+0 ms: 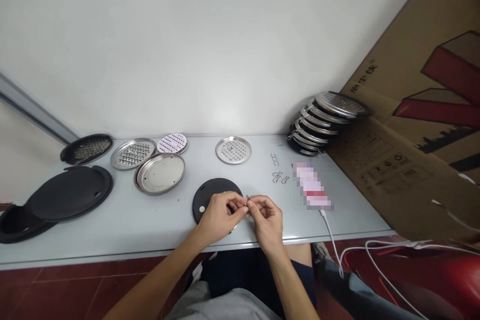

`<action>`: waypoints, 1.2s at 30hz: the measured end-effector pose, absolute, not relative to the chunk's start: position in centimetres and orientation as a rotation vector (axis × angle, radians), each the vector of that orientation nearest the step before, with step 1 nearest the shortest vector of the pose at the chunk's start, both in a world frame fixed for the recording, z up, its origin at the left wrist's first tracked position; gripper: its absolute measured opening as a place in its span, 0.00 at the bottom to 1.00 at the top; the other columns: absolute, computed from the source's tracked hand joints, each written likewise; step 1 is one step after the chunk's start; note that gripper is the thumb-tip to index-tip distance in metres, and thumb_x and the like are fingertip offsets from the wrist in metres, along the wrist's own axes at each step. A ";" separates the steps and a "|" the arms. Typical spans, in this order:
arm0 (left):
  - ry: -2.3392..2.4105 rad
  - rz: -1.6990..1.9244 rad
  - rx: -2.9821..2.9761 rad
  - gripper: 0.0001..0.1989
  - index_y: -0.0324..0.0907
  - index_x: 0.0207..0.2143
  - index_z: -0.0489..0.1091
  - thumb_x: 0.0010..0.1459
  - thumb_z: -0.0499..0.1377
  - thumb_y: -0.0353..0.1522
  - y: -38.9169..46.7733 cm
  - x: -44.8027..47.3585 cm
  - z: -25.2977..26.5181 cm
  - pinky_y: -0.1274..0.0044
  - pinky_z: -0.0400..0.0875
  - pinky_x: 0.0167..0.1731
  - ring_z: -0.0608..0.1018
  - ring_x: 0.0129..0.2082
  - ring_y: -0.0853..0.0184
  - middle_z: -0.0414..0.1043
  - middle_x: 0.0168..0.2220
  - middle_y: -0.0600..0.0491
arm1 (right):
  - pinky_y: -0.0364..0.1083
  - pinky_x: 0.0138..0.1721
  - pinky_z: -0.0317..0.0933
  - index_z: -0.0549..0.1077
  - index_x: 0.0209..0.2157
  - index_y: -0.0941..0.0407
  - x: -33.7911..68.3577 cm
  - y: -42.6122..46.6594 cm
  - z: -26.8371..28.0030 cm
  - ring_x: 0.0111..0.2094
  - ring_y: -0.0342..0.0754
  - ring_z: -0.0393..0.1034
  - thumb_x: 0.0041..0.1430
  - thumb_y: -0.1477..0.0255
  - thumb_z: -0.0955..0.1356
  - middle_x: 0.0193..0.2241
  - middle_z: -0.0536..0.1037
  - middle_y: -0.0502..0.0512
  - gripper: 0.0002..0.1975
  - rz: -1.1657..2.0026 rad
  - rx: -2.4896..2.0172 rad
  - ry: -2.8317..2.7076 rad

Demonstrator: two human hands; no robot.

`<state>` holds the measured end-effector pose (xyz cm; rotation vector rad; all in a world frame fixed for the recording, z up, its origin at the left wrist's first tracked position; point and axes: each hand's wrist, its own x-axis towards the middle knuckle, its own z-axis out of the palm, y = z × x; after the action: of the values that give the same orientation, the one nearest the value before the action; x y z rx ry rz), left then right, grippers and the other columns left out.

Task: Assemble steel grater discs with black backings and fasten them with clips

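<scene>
My left hand (221, 215) and my right hand (267, 217) meet above the front of the table, fingertips pinched together on a small metal clip (247, 199). Fingers cover part of the clip, and whether a ring is joined to it I cannot make out. Below my left hand lies a round black disc (215, 187) with a white dot near its left side. Several loose metal rings (274, 159) and several small metal clips (280, 178) rest on the table to the right of my hands.
A round metal grater plate (233, 150) lies near the wall. Grater plates (134, 153), a shallow metal dish (159, 173) and black discs (71, 192) spread leftward. Right stand stacked discs (322, 122), a blurred phone (312, 185) with white cable (330, 230), and a cardboard box (405, 150).
</scene>
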<state>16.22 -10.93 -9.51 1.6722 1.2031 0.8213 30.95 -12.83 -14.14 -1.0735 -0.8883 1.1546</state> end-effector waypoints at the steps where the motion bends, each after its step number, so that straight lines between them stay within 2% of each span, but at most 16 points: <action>1: 1.203 0.824 1.694 0.05 0.40 0.34 0.78 0.58 0.62 0.32 -10.9 16.2 -9.5 0.82 0.69 0.25 0.79 0.28 0.70 0.79 0.29 0.53 | 0.44 0.31 0.69 0.78 0.31 0.55 31.0 -12.8 -14.3 0.25 0.45 0.73 0.54 0.62 0.77 0.24 0.79 0.51 0.12 1.153 -1.076 -0.882; 6: 1.164 0.830 1.728 0.07 0.40 0.34 0.76 0.61 0.61 0.34 -10.6 15.9 -9.6 0.81 0.66 0.24 0.77 0.27 0.69 0.78 0.28 0.53 | 0.46 0.32 0.71 0.79 0.31 0.55 31.0 -12.8 -14.4 0.26 0.47 0.75 0.53 0.61 0.78 0.25 0.81 0.52 0.12 1.161 -1.074 -0.880; 10: 1.118 0.856 1.676 0.09 0.40 0.38 0.75 0.64 0.59 0.37 -10.8 15.6 -9.7 0.80 0.69 0.28 0.80 0.32 0.68 0.80 0.32 0.51 | 0.46 0.33 0.72 0.79 0.32 0.55 31.0 -12.8 -14.2 0.26 0.47 0.76 0.53 0.61 0.78 0.25 0.81 0.52 0.12 1.184 -1.062 -0.901; 17: 1.037 0.904 1.687 0.10 0.40 0.38 0.74 0.67 0.57 0.36 -10.9 15.5 -9.6 0.79 0.70 0.33 0.79 0.33 0.68 0.78 0.34 0.52 | 0.46 0.34 0.72 0.79 0.32 0.54 31.0 -13.0 -14.0 0.26 0.46 0.76 0.53 0.62 0.78 0.26 0.82 0.52 0.12 1.199 -1.034 -0.927; 25: 1.004 0.828 1.929 0.10 0.41 0.34 0.75 0.66 0.55 0.32 -11.2 15.3 -8.9 0.79 0.68 0.31 0.74 0.30 0.70 0.73 0.31 0.53 | 0.46 0.34 0.72 0.79 0.31 0.55 30.9 -13.0 -13.8 0.30 0.49 0.78 0.52 0.61 0.78 0.28 0.83 0.54 0.13 1.170 -1.061 -0.927; 29: 1.023 0.864 2.052 0.06 0.42 0.38 0.74 0.63 0.57 0.27 -11.2 15.4 -9.4 0.77 0.71 0.37 0.76 0.35 0.68 0.75 0.35 0.52 | 0.47 0.36 0.73 0.79 0.32 0.54 30.6 -13.0 -13.8 0.31 0.50 0.79 0.53 0.60 0.77 0.28 0.83 0.54 0.12 1.133 -1.086 -0.903; 32: 1.046 0.876 2.109 0.08 0.43 0.39 0.72 0.57 0.60 0.25 -11.0 15.2 -9.7 0.75 0.73 0.41 0.77 0.38 0.66 0.75 0.36 0.52 | 0.48 0.38 0.74 0.79 0.32 0.55 30.3 -13.0 -13.8 0.33 0.51 0.80 0.53 0.60 0.77 0.29 0.83 0.55 0.13 1.129 -1.089 -0.893; 36: 1.087 0.898 2.074 0.06 0.43 0.38 0.71 0.58 0.61 0.26 -11.0 14.8 -9.8 0.76 0.74 0.40 0.78 0.37 0.67 0.75 0.36 0.53 | 0.49 0.35 0.75 0.79 0.32 0.55 30.3 -13.0 -13.8 0.32 0.52 0.80 0.53 0.60 0.77 0.29 0.84 0.56 0.14 1.154 -1.077 -0.867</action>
<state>14.79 -11.01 -9.79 2.0744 1.0867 0.8981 30.35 -13.01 -13.84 -1.0772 -0.8667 1.1545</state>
